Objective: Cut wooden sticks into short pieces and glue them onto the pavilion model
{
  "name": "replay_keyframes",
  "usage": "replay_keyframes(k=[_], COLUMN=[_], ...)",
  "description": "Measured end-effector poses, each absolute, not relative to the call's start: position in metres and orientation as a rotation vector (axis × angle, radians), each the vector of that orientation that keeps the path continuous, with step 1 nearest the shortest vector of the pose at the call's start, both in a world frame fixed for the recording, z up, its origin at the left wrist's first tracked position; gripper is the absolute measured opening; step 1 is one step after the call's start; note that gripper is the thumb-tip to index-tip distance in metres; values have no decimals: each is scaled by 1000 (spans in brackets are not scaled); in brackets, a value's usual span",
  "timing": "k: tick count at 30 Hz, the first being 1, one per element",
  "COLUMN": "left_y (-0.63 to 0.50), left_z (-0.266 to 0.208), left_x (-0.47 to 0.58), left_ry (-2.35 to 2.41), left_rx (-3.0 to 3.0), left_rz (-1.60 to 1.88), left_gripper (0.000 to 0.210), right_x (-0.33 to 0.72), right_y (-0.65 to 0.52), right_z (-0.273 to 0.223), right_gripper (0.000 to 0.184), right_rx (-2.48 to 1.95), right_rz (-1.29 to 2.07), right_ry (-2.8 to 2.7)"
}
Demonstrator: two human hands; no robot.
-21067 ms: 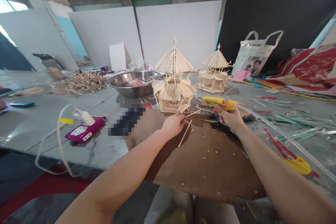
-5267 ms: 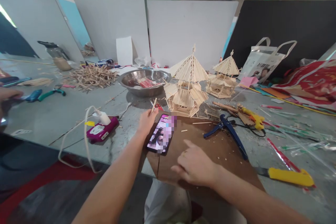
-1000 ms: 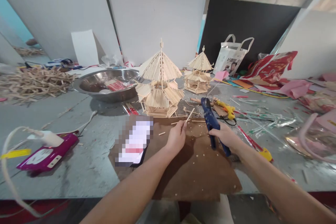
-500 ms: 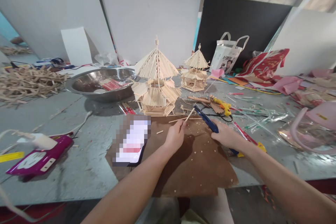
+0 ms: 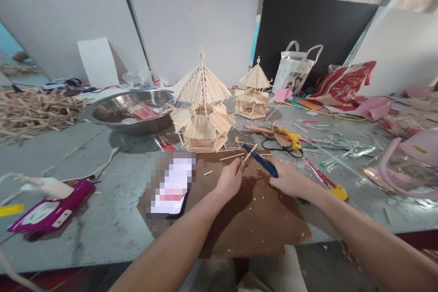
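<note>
Phone and pavilion sit near left grip, clamped on stick; right grip seemingly clasps blue cutters.

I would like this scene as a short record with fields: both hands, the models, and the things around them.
Left hand: holds a thin wooden stick
Right hand: grips a blue cutter
Stick and cutter: cross in view; contact unclear
Surface: brown sheet on grey table
Models: front stick pavilion; rear stick pavilion
Left side: phone, metal basin
Right side: yellow glue gun
</note>
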State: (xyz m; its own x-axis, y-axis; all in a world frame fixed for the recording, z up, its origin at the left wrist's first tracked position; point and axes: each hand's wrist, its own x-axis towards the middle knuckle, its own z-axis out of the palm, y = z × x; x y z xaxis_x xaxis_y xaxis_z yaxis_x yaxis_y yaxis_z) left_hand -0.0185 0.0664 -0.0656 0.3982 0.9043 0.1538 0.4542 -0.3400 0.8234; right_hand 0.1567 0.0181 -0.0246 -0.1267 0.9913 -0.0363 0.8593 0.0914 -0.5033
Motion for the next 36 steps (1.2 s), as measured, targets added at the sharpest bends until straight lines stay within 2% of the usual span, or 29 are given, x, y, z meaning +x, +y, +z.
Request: replay_keyframes(k=[10,17,22,27,36], left_y=[67,64,56,51,51], left_z=[-65,-61,-58,-57,-63], left_x=[-17,-17,-16,-13,-14], left_ry=[1199,1354,1525,1551,1541], left_rx=[2026,2226,2444,2544,2583], left_rz=[739,452,196,79,70], left_gripper=[30,29,28,29,29], right_x=[156,159,163,159,155], right_y=[17,18,21,23,30], right_z=[-25,-26,-23,-27,-27], right_gripper=[44,20,17,13,35], right_rx=[-1912,-2104,-2106,-2102,-2045], right_rz=[635,613,752,1075,1305], right_ry=[-2076,-2134,-2228,-2122,-2024])
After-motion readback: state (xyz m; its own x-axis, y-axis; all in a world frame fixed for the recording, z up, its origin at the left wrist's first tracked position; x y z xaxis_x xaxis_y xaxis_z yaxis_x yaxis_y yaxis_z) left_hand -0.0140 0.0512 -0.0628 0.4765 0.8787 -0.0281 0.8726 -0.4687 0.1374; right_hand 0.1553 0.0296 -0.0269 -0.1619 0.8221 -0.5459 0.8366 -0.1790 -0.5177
